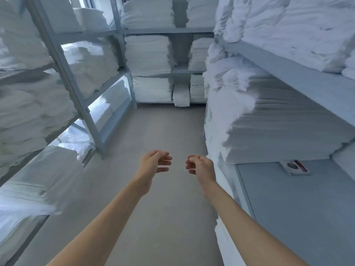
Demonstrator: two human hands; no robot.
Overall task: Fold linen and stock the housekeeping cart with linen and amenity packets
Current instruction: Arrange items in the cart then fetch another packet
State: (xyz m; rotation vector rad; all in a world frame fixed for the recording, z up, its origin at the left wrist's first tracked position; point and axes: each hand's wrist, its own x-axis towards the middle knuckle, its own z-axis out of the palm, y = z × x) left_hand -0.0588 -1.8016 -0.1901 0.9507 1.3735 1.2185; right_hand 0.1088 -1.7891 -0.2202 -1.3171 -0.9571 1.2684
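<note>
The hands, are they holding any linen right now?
No, the left hand and right hand hang loosely curled over the bare floor, holding nothing, apart from the linen stacks on the shelves.

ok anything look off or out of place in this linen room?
One folded bundle on the back shelving's bottom tier sticks out past the neat stacks and sags over the shelf edge. A loose printed card lies alone on the bare lower right shelf. Both hands hold nothing.
</note>
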